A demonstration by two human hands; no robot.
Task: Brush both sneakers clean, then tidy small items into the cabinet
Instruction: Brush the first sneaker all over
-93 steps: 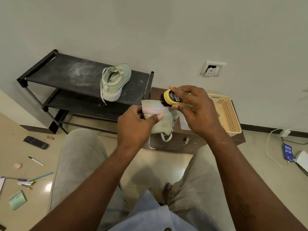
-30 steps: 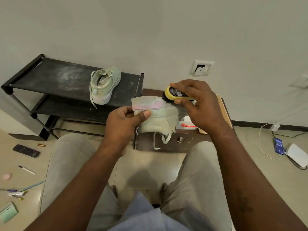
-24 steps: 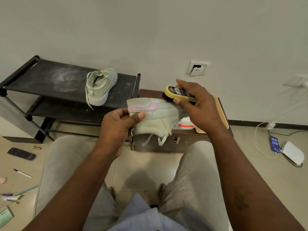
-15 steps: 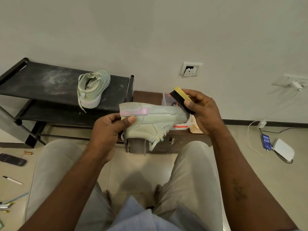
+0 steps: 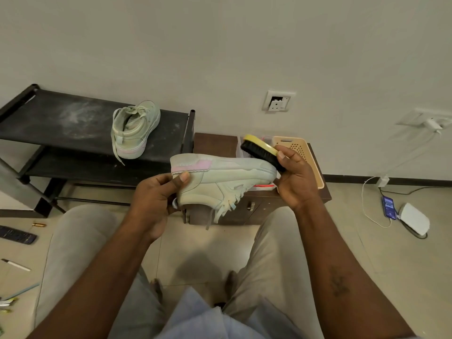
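Shoe rack (image 5: pixel 61 123): black, two shelves, against the wall on the left; pale dust marks its top shelf.
Cabinet (image 5: pixel 215 143): low and brown, just right of the rack, behind the raised hands.
Basket (image 5: pixel 291 140): beige and perforated, standing on the cabinet's top surface at its right end.
Held sneaker (image 5: pixel 220 177): pale green, upside down in front of the cabinet, sole up and laces hanging; heel to the left, toe to the right, a pink patch near the heel.
Second sneaker (image 5: pixel 133 130): upright on the rack's top shelf, heel toward the camera, one lace trailing over the shelf edge.
Left hand (image 5: pixel 154 199): its grip is closed on the held sneaker's heel, thumb across the side.
Right hand (image 5: pixel 296 182): its grip is closed round the brush, thumb on the yellow back.
Brush (image 5: pixel 259 151): black bristles facing down toward the sole, its lower end at the sneaker's toe.
Remote (image 5: pixel 17 234): dark, on the floor at far left.
Phone (image 5: pixel 388 206): on the floor at right, a white cable attached.
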